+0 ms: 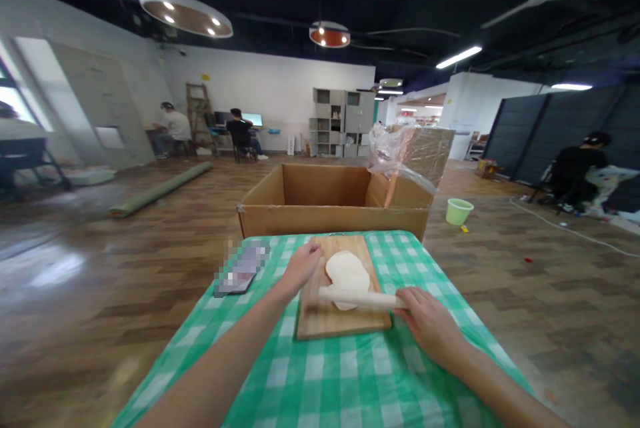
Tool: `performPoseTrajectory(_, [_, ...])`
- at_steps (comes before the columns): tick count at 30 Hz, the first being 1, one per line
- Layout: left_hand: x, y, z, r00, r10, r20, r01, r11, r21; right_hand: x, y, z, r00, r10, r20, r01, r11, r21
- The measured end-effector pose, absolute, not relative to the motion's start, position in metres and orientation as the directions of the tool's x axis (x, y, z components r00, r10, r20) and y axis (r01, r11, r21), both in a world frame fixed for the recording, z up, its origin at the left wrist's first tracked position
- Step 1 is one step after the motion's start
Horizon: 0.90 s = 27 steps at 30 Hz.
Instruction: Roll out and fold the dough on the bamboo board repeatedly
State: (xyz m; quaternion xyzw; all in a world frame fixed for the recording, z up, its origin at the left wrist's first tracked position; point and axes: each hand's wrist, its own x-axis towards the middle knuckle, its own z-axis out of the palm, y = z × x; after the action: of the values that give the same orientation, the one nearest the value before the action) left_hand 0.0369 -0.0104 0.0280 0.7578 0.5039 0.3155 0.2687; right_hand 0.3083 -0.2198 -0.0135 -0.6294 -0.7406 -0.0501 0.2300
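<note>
A flat, pale sheet of dough (pixel 349 271) with an uneven outline lies on a wooden cutting board (pixel 345 327). Across its near part rests a light rolling pin (pixel 360 298), blurred toward its left end. My right hand (pixel 427 318) is closed around the pin's right end, beyond the board's right edge. My left hand (pixel 304 267) is over the board's left edge, apart from the pin and beside the dough. Its fingers are curled together, and nothing shows in them.
A green-and-white checked cloth (pixel 310 381) covers the table. At its left lies a pixelated flat object (pixel 243 269). Behind the table stands an open cardboard box (pixel 330 220) with plastic wrap (pixel 390 148). A green bucket (pixel 459 212) is on the floor to the right. Several people sit farther off.
</note>
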Motion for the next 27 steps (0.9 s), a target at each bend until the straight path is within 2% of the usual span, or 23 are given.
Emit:
performPoseTrajectory(4, [0.051,0.007,0.011,0.331,0.939,0.095,0.656,-0.301,0.692,0.349,-0.243,-0.016,0.067,0.932,0.357,0.928,0.074,-0.366])
performPoseTrajectory(9, [0.065,0.007,0.001,0.371,0.927,0.055,0.683,-0.312,0.660,0.364,-0.246,-0.016,0.217,0.936,0.276,0.873,-0.060,-0.485])
performPoseTrajectory(13, [0.072,0.006,0.003,0.411,0.909,0.066,0.644,-0.340,0.685,0.356,-0.231,-0.016,0.283,0.938,0.198,0.881,-0.173,-0.440])
performPoseTrajectory(19, [0.069,-0.008,0.014,0.333,0.918,0.215,0.515,-0.368,0.774,0.333,-0.220,-0.012,0.367,0.926,0.091,0.909,-0.337,-0.246])
performPoseTrajectory(21, [0.063,-0.012,0.019,0.297,0.919,0.259,0.428,-0.371,0.825,0.325,-0.219,-0.009,0.337,0.940,0.054,0.926,-0.320,-0.198])
performPoseTrajectory(23, [0.057,-0.015,0.023,0.270,0.925,0.267,0.232,-0.332,0.914,0.319,-0.218,-0.005,0.281,0.959,0.019,0.946,-0.274,-0.173])
performPoseTrajectory(25, [0.050,-0.018,0.025,0.274,0.933,0.234,-0.005,-0.242,0.970,0.316,-0.212,0.002,0.229,0.973,-0.008,0.961,-0.228,-0.158])
performPoseTrajectory(27, [0.044,-0.023,0.025,0.328,0.924,0.194,-0.132,-0.158,0.978,0.313,-0.201,0.012,0.203,0.979,0.000,0.965,-0.200,-0.169])
